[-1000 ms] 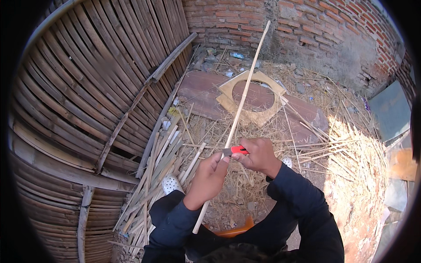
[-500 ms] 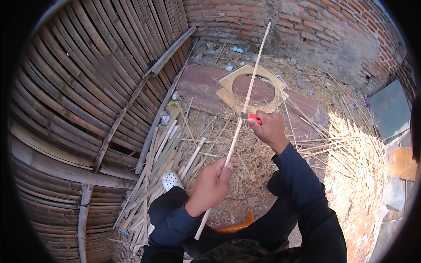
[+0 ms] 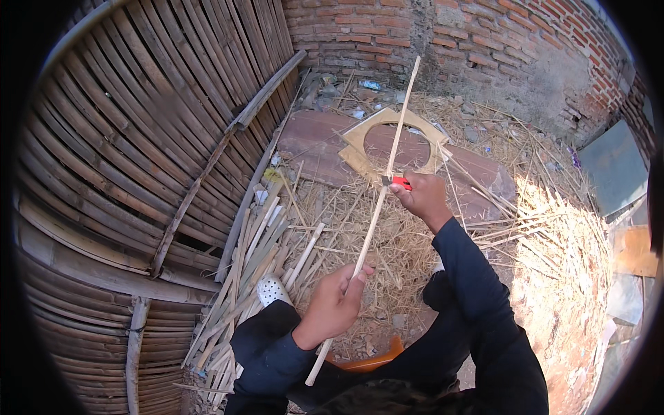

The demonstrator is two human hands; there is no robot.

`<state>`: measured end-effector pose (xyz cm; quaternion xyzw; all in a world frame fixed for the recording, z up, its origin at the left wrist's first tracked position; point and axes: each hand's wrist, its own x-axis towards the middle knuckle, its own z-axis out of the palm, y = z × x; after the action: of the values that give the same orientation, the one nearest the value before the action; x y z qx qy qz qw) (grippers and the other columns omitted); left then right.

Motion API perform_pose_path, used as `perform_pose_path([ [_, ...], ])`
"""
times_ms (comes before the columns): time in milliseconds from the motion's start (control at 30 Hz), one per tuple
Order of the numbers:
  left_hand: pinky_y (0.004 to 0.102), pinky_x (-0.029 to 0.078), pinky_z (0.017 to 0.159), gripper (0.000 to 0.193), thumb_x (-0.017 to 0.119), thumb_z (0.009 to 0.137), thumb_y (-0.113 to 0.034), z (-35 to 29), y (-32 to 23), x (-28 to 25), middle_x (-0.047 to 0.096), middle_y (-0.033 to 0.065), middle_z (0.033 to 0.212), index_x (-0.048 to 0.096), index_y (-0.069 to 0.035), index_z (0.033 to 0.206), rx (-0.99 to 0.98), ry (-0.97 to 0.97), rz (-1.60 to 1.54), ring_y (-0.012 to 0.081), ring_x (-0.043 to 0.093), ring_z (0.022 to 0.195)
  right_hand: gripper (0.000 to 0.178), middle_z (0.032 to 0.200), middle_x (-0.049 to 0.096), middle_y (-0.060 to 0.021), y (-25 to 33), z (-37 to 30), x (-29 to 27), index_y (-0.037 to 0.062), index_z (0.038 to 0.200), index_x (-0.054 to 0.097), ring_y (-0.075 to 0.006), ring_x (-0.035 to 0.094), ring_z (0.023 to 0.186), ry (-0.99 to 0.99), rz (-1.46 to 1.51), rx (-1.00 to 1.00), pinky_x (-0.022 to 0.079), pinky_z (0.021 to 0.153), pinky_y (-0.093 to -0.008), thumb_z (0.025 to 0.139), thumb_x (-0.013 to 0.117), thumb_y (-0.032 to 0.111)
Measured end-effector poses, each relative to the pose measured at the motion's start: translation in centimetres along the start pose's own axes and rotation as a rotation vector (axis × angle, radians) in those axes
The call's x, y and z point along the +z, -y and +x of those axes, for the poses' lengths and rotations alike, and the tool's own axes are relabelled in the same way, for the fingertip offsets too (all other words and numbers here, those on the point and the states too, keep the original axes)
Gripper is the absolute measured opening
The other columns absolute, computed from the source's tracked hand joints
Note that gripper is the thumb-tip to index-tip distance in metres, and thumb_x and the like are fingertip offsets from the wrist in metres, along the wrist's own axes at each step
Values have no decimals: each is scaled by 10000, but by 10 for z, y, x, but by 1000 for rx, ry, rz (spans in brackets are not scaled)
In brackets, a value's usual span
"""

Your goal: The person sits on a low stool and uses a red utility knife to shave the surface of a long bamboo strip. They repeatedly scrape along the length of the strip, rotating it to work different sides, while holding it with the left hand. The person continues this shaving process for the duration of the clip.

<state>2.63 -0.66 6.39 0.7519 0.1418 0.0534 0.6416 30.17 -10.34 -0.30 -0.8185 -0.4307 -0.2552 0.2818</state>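
Observation:
A long pale bamboo strip (image 3: 373, 220) runs slantwise before me, its far end near the brick wall and its near end by my lap. My left hand (image 3: 334, 302) is closed round its lower part. In my right hand (image 3: 424, 196) is a red utility knife (image 3: 400, 183), gripped with the fingers wrapped round it. The knife's dark head lies against the strip around its middle. Beyond, on the ground, a wooden board with a round hole (image 3: 357, 135) shows behind the strip.
Bamboo slats (image 3: 232, 315) are piled at the left beside a white dotted shoe (image 3: 272, 289). A bamboo wall (image 3: 131, 152) stands left, a brick wall (image 3: 484, 41) at the back. Shavings (image 3: 408, 256) cover the ground around a reddish slab (image 3: 315, 142). Something orange (image 3: 373, 361) sits beneath me.
The strip's far end has come slightly lower and nearer in the view. The knife stays at the strip's middle, and both hands keep their grip. The whole view has shifted a little.

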Motion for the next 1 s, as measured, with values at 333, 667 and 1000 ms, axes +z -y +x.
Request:
perform_pose_path([
  [333,193,224,456,255,443,1005,-185,-14,4,-9,358,-104,589,586,6,1094,14,103,-64,-13,277,503,676,584,562,-202,-73,-3,-29,45,667,609,-370,600,591,89,-25,623,422,531,-463,924,373,624],
  [667,200,240,431,305,382,1030,-229,1,7,-9,364,-67,555,556,16,1081,-108,7,-363,15,283,448,613,479,483,-104,83,-31,-41,83,613,536,-324,525,442,178,338,-191,389,419,-404,830,512,656],
  [1000,206,241,427,306,389,1027,-245,-1,9,-10,358,-57,540,556,11,1037,-163,27,-381,30,292,440,579,487,530,-104,93,-32,-38,103,586,581,-297,562,439,229,295,-191,416,419,-398,813,563,635],
])
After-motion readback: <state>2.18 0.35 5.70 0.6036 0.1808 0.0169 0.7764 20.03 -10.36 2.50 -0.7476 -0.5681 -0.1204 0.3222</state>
